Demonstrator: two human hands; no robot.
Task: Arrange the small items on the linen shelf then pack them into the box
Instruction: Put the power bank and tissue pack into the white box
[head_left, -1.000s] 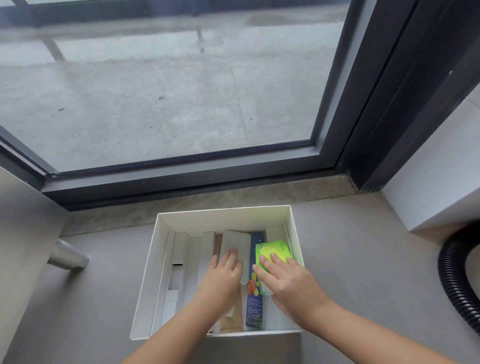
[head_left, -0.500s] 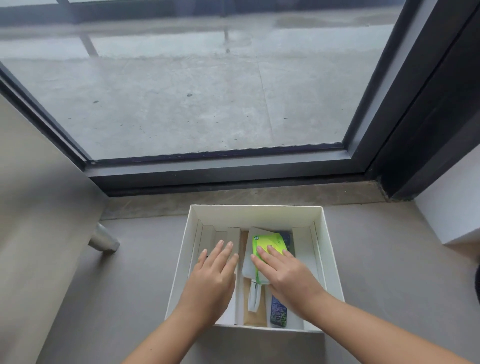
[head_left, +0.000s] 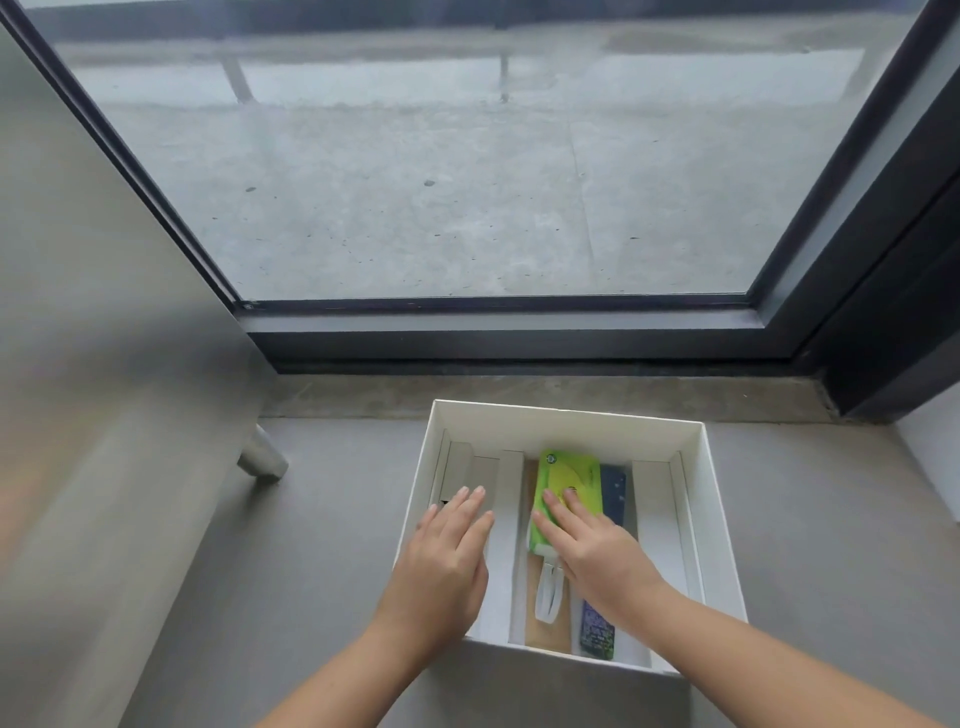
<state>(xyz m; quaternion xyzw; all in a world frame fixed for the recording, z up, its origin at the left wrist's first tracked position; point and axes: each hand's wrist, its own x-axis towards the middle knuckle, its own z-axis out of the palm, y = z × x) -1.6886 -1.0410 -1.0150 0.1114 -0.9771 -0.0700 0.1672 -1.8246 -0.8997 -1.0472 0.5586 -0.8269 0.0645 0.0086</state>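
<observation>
Your right hand (head_left: 597, 551) lies flat with fingers straight, pressing on the green packet (head_left: 569, 478) in the middle channel of the white box (head_left: 566, 426); it grips nothing. The likely purpose is to seat the glossy, rectangular packet level among the contents. The packet overlaps a dark blue printed pack (head_left: 597, 631) toward the box's right wall, and a white loop strap (head_left: 548, 592) trails from under it toward the box's near wall. Your left hand (head_left: 447, 551) is likewise spread and released over the matte white card insert (head_left: 506, 519) on the box's left side, probably steadying it; contact cannot be confirmed. The box walls are smooth, stiff, square-cornered board.
</observation>
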